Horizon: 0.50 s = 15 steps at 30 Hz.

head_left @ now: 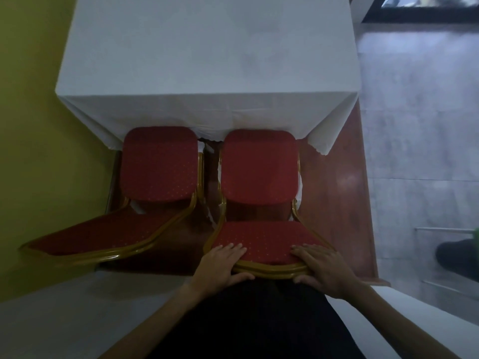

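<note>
Both hands grip the red chair's backrest (261,242) top: left hand (220,265), right hand (324,270), fingers over the front, thumbs behind; second chair (158,164) off left

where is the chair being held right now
Head view, centre-right: the right chair sits at the near edge of the table, beside the left chair, with the left hand and right hand gripping its backrest.
</note>
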Motion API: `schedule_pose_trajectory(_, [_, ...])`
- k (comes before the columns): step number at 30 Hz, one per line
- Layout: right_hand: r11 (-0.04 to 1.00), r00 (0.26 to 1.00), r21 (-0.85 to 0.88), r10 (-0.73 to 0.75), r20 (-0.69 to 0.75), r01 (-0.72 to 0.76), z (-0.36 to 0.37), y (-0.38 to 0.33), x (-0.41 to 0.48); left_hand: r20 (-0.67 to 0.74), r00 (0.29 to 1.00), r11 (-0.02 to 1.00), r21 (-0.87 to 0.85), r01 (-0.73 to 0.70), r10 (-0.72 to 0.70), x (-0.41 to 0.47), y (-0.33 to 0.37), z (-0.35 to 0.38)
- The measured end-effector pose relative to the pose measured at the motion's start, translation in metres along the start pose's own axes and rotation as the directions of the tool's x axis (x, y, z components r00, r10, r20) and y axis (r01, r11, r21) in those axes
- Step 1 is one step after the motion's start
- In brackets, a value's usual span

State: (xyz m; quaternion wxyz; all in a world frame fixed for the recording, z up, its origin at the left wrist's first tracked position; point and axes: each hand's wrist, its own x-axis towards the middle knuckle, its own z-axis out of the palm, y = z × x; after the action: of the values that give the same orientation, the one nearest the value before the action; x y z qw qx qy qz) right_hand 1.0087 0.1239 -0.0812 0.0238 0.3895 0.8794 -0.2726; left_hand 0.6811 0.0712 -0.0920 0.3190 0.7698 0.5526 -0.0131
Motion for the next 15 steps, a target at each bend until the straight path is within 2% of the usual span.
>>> schedule_pose_trajectory(4, [1.000,0.999,0.000,-0.013,-0.034,0.013,-0.0007,-0.0012,-0.0002,0.047,0.999,1.000,-0.002,0.010,-0.010,0.0015,-0.0007,-0.0032])
schedule_pose_trajectory(9, [1.000,0.999,-0.007,0.006,-0.032,-0.006,-0.0002,-0.0037,-0.0001,-0.006,1.000,1.000,0.023,0.006,-0.006,0.0003,-0.0027,0.0027])
schedule_pose_trajectory(15, [1.000,1.000,-0.019,0.017,-0.008,-0.017,0.0033,-0.0075,0.0029,0.011,0.999,0.999,-0.007,0.031,-0.031,-0.0036,-0.0063,-0.0027])
